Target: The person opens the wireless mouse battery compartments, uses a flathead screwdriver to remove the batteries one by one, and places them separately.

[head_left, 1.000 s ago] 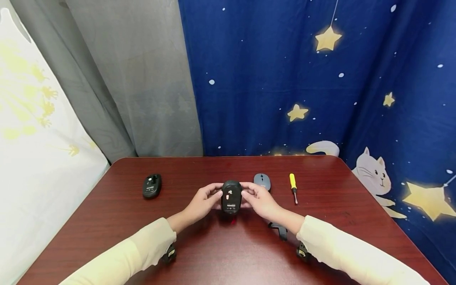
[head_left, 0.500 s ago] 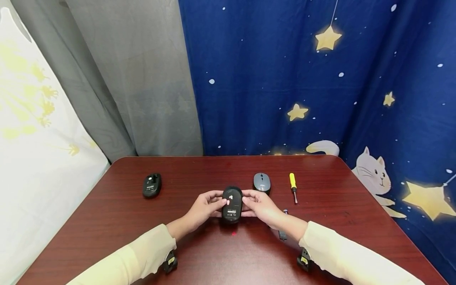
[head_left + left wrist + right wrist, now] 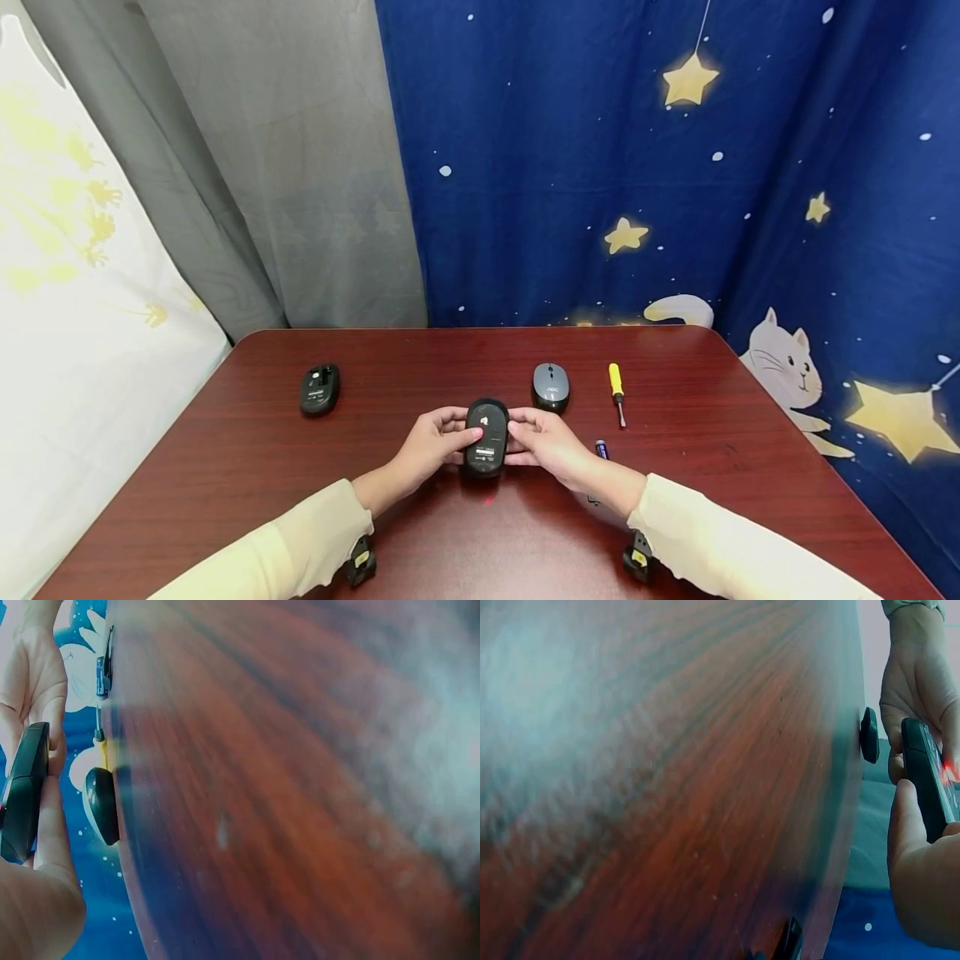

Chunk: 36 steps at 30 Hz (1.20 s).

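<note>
A black computer mouse (image 3: 486, 450) is held up between both hands at the middle of the table, its labelled underside facing the head camera. My left hand (image 3: 426, 443) grips its left side, the thumb lying on the underside and the fingers behind. On the opposite side my right hand (image 3: 553, 446) pinches the edge between thumb and fingers. The left wrist view shows the mouse (image 3: 26, 791) edge-on, raised off the table. Red light glows at its underside near the left thumb in the right wrist view, and a red spot falls on the tabletop.
A second black mouse (image 3: 320, 390) lies belly-up at the left. Behind the right hand sit a grey mouse (image 3: 551, 387) and a yellow-handled screwdriver (image 3: 617, 393). A blue battery (image 3: 602, 449) and a dark small piece (image 3: 593, 500) lie by the right forearm, partly hidden.
Both hands have lowered the mouse slightly toward the body and tilted its underside flatter. The left thumb has slid onto the underside. The battery beside the right wrist has come into view.
</note>
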Each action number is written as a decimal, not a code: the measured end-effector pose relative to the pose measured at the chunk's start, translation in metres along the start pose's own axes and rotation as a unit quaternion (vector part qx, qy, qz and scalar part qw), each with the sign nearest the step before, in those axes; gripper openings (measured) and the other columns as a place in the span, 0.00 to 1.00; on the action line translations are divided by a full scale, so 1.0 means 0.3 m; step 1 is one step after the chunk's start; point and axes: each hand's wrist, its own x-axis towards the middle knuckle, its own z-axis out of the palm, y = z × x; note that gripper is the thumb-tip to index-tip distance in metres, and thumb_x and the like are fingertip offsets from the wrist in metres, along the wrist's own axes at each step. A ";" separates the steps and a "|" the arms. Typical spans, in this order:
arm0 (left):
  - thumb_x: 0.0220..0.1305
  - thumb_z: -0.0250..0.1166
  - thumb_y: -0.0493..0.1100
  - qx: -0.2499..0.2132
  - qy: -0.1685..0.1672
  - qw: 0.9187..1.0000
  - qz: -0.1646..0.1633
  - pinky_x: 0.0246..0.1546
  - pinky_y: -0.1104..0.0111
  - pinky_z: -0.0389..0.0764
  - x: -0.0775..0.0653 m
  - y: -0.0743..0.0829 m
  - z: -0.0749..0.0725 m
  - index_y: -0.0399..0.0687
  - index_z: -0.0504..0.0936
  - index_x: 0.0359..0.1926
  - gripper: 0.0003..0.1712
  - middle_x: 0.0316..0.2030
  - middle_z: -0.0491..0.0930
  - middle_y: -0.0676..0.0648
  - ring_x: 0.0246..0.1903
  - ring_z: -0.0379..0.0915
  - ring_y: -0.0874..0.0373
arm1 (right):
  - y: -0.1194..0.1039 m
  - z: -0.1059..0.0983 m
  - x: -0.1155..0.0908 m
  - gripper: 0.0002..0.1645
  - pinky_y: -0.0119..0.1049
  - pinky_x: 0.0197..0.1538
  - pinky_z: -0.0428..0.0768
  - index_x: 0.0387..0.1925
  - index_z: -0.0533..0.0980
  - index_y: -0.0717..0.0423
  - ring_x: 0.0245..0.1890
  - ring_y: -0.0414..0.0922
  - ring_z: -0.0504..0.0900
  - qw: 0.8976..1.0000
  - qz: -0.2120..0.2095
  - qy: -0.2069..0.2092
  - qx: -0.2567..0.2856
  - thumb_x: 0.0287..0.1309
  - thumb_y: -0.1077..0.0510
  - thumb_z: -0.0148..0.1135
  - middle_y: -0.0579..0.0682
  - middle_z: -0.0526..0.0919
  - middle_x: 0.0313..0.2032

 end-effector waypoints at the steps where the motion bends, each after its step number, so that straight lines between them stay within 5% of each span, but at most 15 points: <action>1: 0.62 0.67 0.37 0.001 0.001 1.000 -0.004 0.34 0.62 0.84 -0.001 0.002 0.000 0.27 0.72 0.55 0.25 0.39 0.83 0.39 0.33 0.82 0.57 | 0.001 0.001 0.000 0.23 0.46 0.49 0.81 0.64 0.63 0.74 0.44 0.51 0.83 1.000 0.002 0.002 0.001 0.73 0.63 0.45 0.65 0.80 0.48; 10: 0.63 0.66 0.38 -0.012 0.012 0.999 -0.034 0.33 0.63 0.84 -0.008 0.020 0.002 0.27 0.72 0.55 0.24 0.38 0.83 0.41 0.32 0.81 0.57 | 0.002 0.001 0.001 0.22 0.46 0.48 0.81 0.63 0.65 0.71 0.43 0.51 0.83 1.000 0.013 0.005 0.007 0.74 0.62 0.45 0.63 0.82 0.45; 19: 0.63 0.66 0.39 -0.038 0.012 0.998 -0.048 0.33 0.64 0.84 -0.017 0.019 0.002 0.28 0.72 0.56 0.25 0.40 0.83 0.40 0.32 0.82 0.57 | 0.002 0.003 0.013 0.25 0.45 0.49 0.81 0.63 0.65 0.70 0.47 0.51 0.82 1.000 -0.018 0.020 -0.009 0.71 0.61 0.52 0.63 0.80 0.51; 30: 0.63 0.64 0.37 -0.078 0.009 0.996 -0.051 0.32 0.64 0.84 -0.025 0.017 0.007 0.26 0.71 0.55 0.24 0.39 0.83 0.40 0.32 0.83 0.56 | -0.015 -0.003 0.047 0.27 0.38 0.48 0.81 0.60 0.70 0.67 0.47 0.47 0.82 0.989 -0.109 0.062 -0.075 0.60 0.65 0.64 0.62 0.79 0.50; 36: 0.64 0.64 0.37 -0.080 0.002 0.995 -0.052 0.33 0.64 0.84 -0.034 0.019 0.013 0.26 0.70 0.56 0.24 0.40 0.83 0.40 0.33 0.83 0.56 | -0.017 0.005 0.049 0.28 0.34 0.46 0.81 0.59 0.74 0.63 0.48 0.49 0.81 0.981 -0.120 0.064 -0.142 0.55 0.63 0.69 0.58 0.81 0.50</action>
